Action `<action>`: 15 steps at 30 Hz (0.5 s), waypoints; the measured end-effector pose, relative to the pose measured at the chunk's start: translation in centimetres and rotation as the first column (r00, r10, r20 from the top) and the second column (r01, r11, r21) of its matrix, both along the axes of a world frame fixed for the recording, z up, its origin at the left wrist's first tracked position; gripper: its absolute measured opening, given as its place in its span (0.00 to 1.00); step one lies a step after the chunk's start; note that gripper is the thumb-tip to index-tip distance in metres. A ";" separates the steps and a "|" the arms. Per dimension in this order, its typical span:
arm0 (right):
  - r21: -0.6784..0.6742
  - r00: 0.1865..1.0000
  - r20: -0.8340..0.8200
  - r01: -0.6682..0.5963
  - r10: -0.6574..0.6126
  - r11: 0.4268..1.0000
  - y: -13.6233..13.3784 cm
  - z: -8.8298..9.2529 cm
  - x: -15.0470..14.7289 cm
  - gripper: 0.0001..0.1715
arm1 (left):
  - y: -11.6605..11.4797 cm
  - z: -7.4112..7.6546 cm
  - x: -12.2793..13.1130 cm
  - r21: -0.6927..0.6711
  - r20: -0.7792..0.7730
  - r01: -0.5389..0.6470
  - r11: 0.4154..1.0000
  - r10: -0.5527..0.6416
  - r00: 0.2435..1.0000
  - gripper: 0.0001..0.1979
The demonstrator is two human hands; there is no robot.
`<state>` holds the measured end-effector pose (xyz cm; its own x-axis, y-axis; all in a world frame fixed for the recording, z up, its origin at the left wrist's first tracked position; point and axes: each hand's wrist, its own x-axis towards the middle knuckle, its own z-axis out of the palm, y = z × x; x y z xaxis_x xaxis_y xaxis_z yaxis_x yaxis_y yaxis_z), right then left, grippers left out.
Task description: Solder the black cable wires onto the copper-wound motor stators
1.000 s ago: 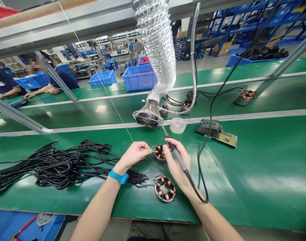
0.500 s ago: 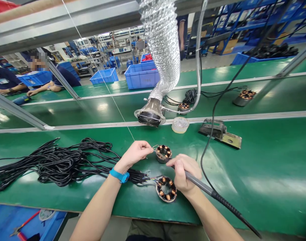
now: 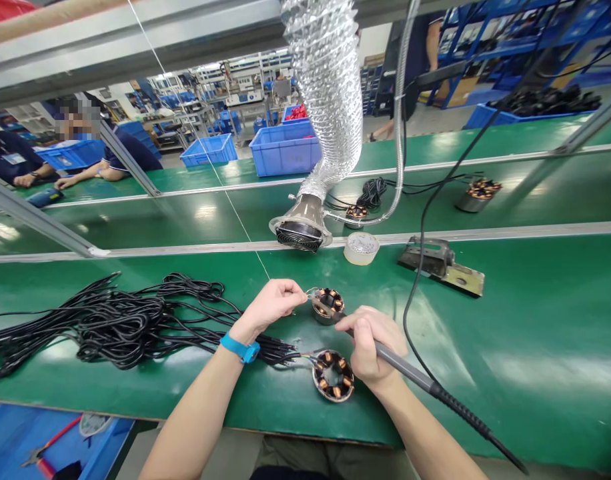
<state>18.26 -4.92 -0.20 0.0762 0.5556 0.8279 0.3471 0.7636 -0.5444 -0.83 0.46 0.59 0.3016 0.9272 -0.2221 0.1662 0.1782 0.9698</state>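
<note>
My left hand [image 3: 278, 300], with a blue band at the wrist, is closed in a pinch on a thin solder wire [image 3: 240, 219] that hangs down from above. Its fingertips are just left of a round motor stator [image 3: 329, 319] with copper coils, beside that stator's thin leads. In my right hand [image 3: 378, 343] is a grey soldering iron [image 3: 403, 365], gripped like a pen. Its tip reaches over the stator toward the leads; exact contact is too small to tell. Nearer me lies a second stator [image 3: 333, 377], coloured wires joining it to a black cable.
Black cables [image 3: 120, 327] cover the bench's left side. A fume hood [image 3: 301, 223] hangs ahead; a tape roll [image 3: 361, 249] and metal iron stand [image 3: 440, 265] sit behind my hands. The iron's cord [image 3: 416, 293] crosses the right side. Stators [image 3: 479, 195] stand on the far strip; co-workers are beyond.
My hands stay nearly in place, the iron shifting very slightly. On the far strip, the stators and their cable have moved left. A person in the background has walked to the right.
</note>
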 end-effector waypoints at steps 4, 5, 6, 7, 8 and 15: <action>-0.021 0.998 -0.056 0.033 -0.034 0.999 0.0 -0.1 0.1 0.18 | 0.0 0.1 0.0 -0.005 0.005 0.000 1.000 0.000 1.000 0.13; -0.024 0.997 -0.063 0.036 -0.038 0.999 0.0 -0.1 0.2 0.18 | -0.1 0.2 0.1 -0.005 0.004 0.001 1.000 -0.001 1.000 0.12; -0.026 0.997 -0.067 0.038 -0.039 0.999 0.0 -0.2 0.2 0.18 | -0.1 0.2 0.1 -0.003 0.001 0.001 1.000 -0.001 1.000 0.12; -0.028 0.997 -0.072 0.036 -0.038 0.999 0.0 -0.2 0.2 0.19 | -0.1 0.3 0.1 -0.001 -0.002 0.000 1.000 0.000 1.000 0.12; -0.028 0.996 -0.079 0.034 -0.036 0.999 0.0 -0.3 0.2 0.19 | -0.1 0.3 0.1 0.001 -0.006 -0.001 1.000 0.001 1.000 0.12; -0.020 0.994 -0.109 0.031 -0.033 0.999 0.1 -0.4 0.1 0.18 | -0.1 0.3 0.1 0.009 -0.018 0.001 1.000 -0.001 1.000 0.12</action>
